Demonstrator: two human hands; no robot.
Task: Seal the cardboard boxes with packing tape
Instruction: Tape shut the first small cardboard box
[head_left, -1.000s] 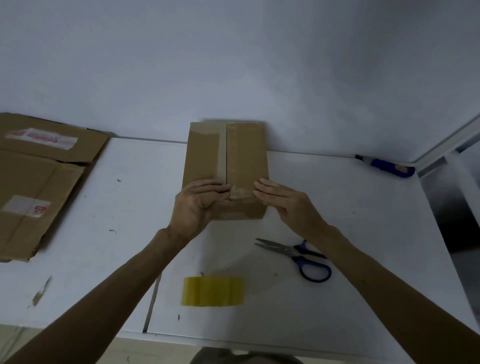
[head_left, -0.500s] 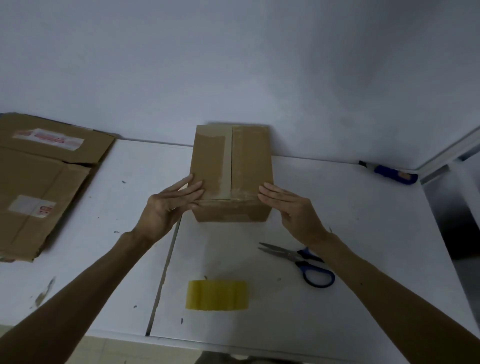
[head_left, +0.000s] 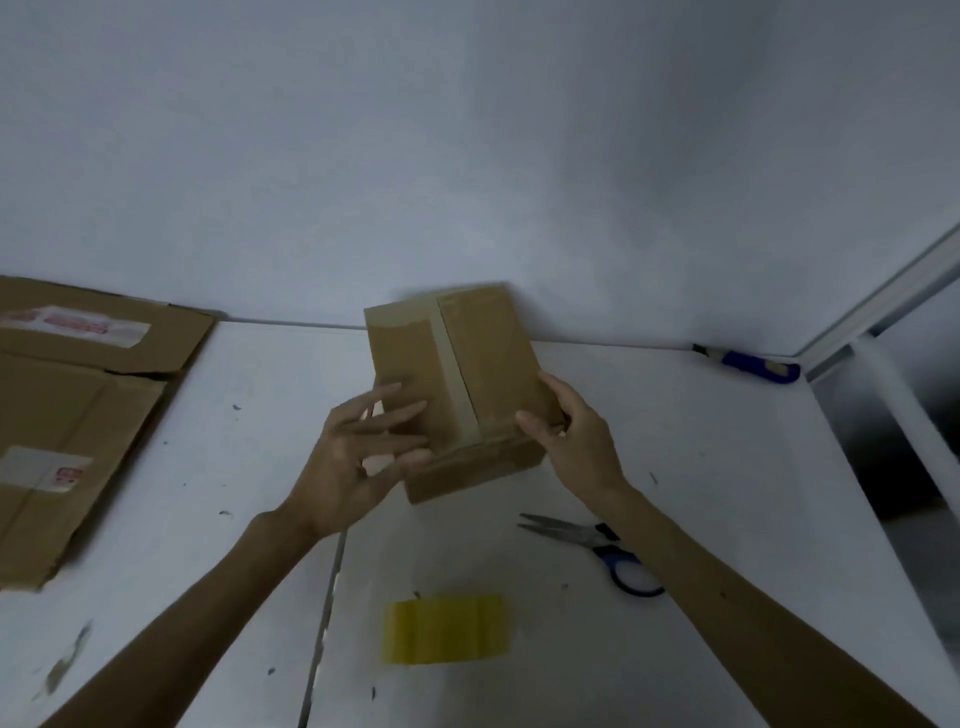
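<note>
A small brown cardboard box (head_left: 483, 358) stands on the white table (head_left: 727, 467) near the wall, turned a little counter-clockwise. A strip of tape runs down its top seam. My right hand (head_left: 571, 436) grips the box's near right corner, thumb on top. My left hand (head_left: 363, 457) is at the box's near left side with fingers spread and blurred by motion; I cannot tell whether it touches the box. A yellow roll of packing tape (head_left: 447, 629) lies on the table in front of me.
Blue-handled scissors (head_left: 597, 545) lie to the right of the tape roll. A blue utility knife (head_left: 753, 364) rests by the wall at the far right. Flattened cardboard (head_left: 78, 415) with labels covers the table's left end.
Both hands left the front edge of the box. The right hand took hold of the right corner and the box turned slightly counter-clockwise; the left hand drew back with fingers spread.
</note>
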